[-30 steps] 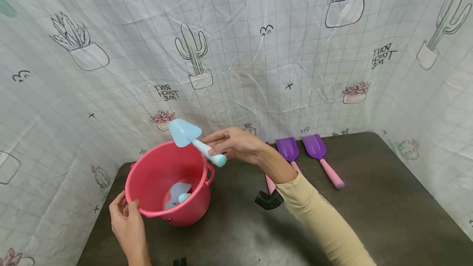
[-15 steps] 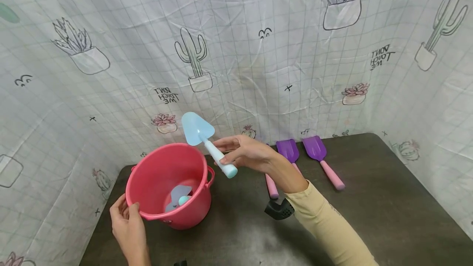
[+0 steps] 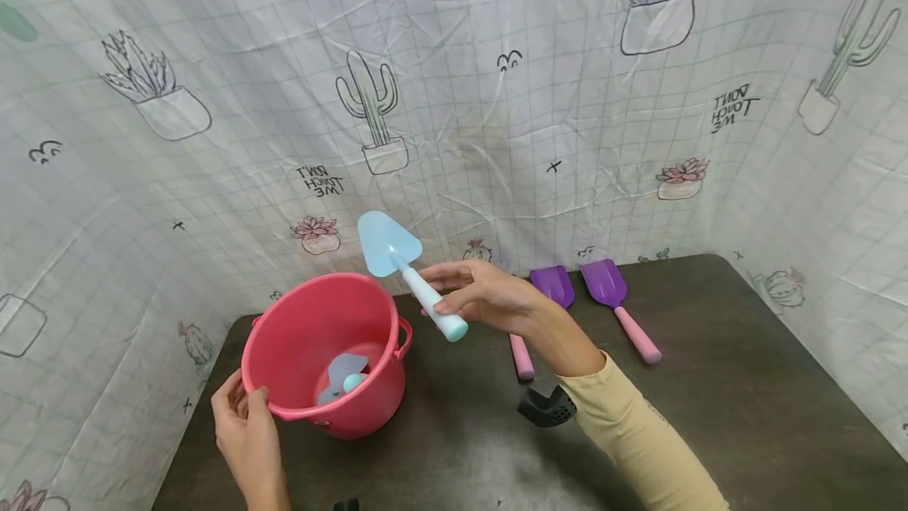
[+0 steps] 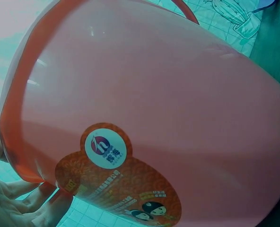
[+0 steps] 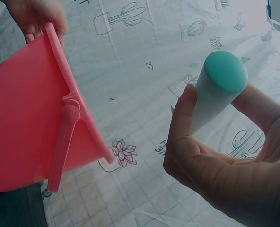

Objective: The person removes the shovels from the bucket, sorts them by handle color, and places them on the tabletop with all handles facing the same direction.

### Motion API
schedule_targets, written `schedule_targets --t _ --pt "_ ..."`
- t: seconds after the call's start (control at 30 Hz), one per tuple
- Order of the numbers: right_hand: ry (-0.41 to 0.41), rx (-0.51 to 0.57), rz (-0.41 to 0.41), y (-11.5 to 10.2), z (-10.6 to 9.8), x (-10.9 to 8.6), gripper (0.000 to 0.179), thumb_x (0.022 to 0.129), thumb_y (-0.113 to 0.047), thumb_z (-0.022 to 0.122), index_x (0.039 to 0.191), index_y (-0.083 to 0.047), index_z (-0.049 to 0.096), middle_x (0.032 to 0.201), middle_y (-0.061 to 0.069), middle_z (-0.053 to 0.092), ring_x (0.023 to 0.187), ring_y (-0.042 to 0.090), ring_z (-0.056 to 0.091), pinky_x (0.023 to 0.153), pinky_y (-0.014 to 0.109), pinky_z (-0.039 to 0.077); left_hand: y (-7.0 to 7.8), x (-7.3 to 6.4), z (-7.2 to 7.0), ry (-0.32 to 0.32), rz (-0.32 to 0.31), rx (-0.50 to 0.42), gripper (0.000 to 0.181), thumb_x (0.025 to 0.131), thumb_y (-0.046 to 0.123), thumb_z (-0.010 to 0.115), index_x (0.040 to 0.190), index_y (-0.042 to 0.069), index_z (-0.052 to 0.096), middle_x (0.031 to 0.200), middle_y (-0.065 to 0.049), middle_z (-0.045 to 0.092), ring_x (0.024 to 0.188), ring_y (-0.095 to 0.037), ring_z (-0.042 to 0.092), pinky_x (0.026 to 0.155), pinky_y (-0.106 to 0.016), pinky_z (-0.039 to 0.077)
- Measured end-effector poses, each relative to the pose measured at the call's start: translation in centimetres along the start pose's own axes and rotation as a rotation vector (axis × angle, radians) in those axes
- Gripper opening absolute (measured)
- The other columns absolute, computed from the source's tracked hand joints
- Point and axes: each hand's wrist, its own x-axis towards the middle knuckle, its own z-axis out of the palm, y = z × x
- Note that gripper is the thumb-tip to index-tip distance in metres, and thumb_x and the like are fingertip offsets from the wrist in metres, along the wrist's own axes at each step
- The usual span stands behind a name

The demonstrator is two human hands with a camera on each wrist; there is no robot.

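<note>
My left hand (image 3: 244,432) grips the near-left rim of a red bucket (image 3: 383,397), which stands tilted slightly on the dark table. My right hand (image 3: 489,294) pinches a small trowel (image 3: 386,247) by its white handle between thumb and fingers. Its light blue blade points up and left, beyond the bucket's right rim. From the right wrist view, the handle's mint end (image 5: 226,72) faces the camera and the blade is hidden. Inside the bucket lie grey-blue blades (image 3: 347,369) and a mint handle end (image 3: 352,382), partly covered by the near wall.
Two purple shovels (image 3: 604,282) with pink handles lie at the table's back right; a further pink handle (image 3: 521,357) shows beneath the right forearm. A patterned cloth (image 3: 454,101) surrounds the table (image 3: 709,385). A black device (image 3: 546,407) sits at the right wrist.
The right hand has drawn the trowel rightward, away from above the bucket's rim, its blade turning more upright. The left hand and bucket have barely shifted.
</note>
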Motion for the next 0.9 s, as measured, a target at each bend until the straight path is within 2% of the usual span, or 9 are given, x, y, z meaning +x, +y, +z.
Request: schedule_targets --t 0.17,0.43,0.63,0.9 --pt "0.008 0.01 -0.015 0.2 -0.6 -0.7 0.067 0.082 0.002 0.066 0.147 0.007 0.049 0.126 0.011 0.061 0.101 0.027 0.067 0.088 0.039 0.052 0.1 0.0 0.2 -0.005 0.022 -0.011 0.05 0.099 0.008 0.05 0.148 -0.001 0.048 0.14 -0.019 0.053 0.098 -0.001 0.05 0.072 -0.006 0.041" --pt "0.015 0.007 -0.006 0.5 -1.6 -2.0 0.071 0.085 0.001 0.066 0.151 0.008 0.042 0.135 0.013 0.056 0.108 0.029 0.065 0.09 0.039 0.051 0.0 0.0 -0.1 -0.012 0.005 -0.02 0.05 0.099 0.007 0.05 0.149 -0.001 0.047 0.141 -0.018 0.052 0.098 -0.001 0.049 0.072 -0.006 0.041" --pt "0.021 0.0 -0.022 0.9 -2.3 -3.5 0.071 0.086 -0.001 0.068 0.151 0.008 0.042 0.135 0.016 0.056 0.112 0.029 0.064 0.088 0.038 0.052 -0.1 0.0 -0.2 -0.009 0.018 -0.03 0.05 0.098 0.008 0.051 0.148 -0.001 0.049 0.138 -0.016 0.053 0.099 -0.001 0.05 0.074 -0.007 0.042" --pt "0.055 0.054 -0.042 1.8 -3.4 -5.7 0.07 0.086 0.004 0.066 0.151 0.008 0.042 0.139 0.022 0.056 0.115 0.03 0.065 0.092 0.037 0.053 -0.2 -0.2 -0.1 -0.002 0.02 -0.023 0.05 0.098 0.008 0.052 0.147 -0.001 0.049 0.137 -0.016 0.054 0.097 0.0 0.051 0.073 -0.006 0.042"
